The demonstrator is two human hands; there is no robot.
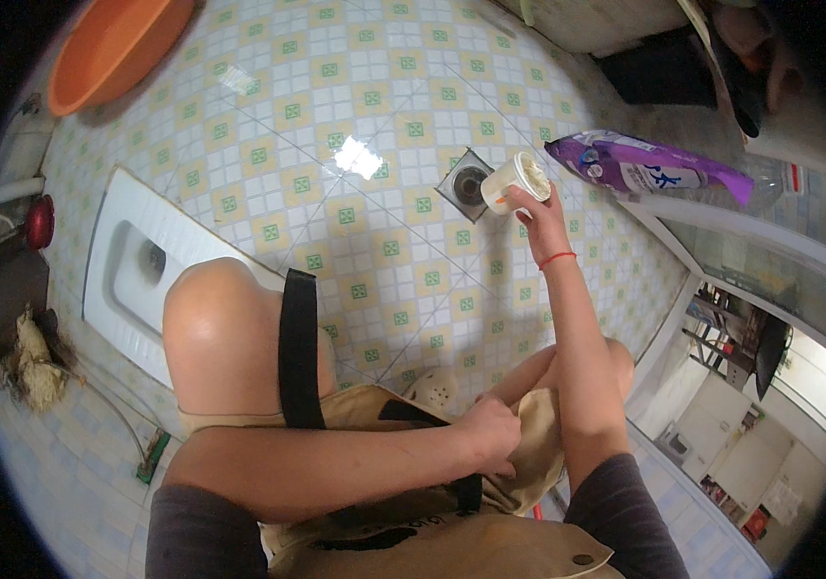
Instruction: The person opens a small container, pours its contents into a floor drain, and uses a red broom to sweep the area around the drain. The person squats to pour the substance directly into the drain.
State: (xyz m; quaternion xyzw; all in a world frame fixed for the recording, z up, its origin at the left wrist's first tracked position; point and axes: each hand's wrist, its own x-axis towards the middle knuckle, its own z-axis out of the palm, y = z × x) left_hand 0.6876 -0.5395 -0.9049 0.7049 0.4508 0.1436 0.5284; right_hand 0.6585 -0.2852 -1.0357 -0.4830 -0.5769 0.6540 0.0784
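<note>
My right hand (540, 217) grips a white round plastic tub (503, 184) and holds it tilted just beside a square metal floor drain (456, 181). Pale, crumbly-looking stuff shows at the tub's mouth. A red string circles my right wrist. My left hand (491, 434) rests on the tan apron (540, 434) over my lap, its fingers bent; whether it pinches the cloth cannot be told. Past the tub lies a purple plastic package (644, 163) bearing writing.
An orange plastic basin (120, 54) stands at the upper left. A white squat toilet (120, 289) is set in the patterned tile floor (384, 239) at the left. A framed glass door (760, 246) is at the right, near a clear plastic bottle or container (771, 181).
</note>
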